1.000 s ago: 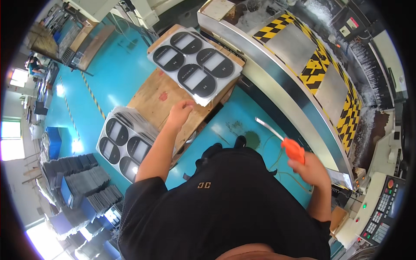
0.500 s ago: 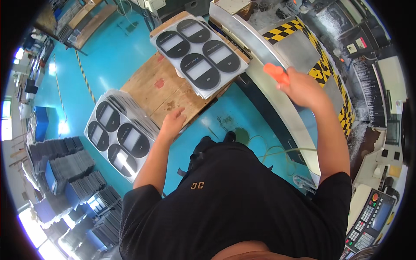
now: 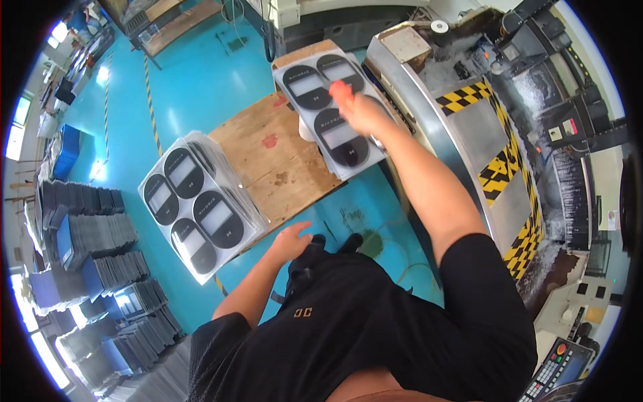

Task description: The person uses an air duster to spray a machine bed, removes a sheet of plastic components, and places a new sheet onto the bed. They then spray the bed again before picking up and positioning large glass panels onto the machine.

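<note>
Glossy turquoise shop floor [image 3: 191,74], left stack [image 3: 185,209] of smooth plastic sheets with black oval prints at the left end of a stained wooden table [image 3: 258,171]. Left hand [image 3: 291,242] empty, fingers loosely open, just off the table's near edge; right stack [image 3: 348,153], same sheets, sits at the table's far end. Right hand [image 3: 370,117], fist closed around an orange-handled tool [image 3: 342,95], is over that stack (contact: can't tell), with striped-taped metal machine [image 3: 469,127] beyond.
</note>
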{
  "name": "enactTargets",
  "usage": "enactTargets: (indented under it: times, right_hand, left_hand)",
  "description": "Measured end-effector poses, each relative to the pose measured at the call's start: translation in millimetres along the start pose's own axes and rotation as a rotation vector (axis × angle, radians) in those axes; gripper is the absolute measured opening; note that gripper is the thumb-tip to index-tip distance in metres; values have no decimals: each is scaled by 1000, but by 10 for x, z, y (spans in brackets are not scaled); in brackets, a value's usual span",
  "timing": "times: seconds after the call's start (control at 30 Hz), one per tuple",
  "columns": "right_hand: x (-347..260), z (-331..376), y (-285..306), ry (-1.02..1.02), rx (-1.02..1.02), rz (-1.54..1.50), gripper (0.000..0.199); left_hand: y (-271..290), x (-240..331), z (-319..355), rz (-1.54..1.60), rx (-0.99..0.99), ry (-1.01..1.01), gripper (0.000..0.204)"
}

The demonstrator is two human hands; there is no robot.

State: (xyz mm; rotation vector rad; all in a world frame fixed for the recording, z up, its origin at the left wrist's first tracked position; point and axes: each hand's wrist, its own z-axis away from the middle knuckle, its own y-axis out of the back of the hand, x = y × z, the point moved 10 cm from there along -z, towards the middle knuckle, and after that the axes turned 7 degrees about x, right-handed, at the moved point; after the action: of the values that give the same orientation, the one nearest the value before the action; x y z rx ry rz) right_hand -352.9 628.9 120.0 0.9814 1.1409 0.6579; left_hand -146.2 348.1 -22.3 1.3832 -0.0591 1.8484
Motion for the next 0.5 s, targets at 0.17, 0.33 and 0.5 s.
enactTargets:
  times: [0.17, 0.33, 0.5]
  right_hand:
    - [356, -389, 289, -17, 5, 160, 39]
    - [697, 105, 1054, 48, -167, 450, 39]
    - [609, 1329, 1503, 80, -332, 632, 39]
  left_hand:
    - [11, 117, 118, -34, -87, -61, 49]
    - [210, -258, 108, -2, -15, 56, 51]
    - [342, -420, 134, 104, -4, 108, 48]
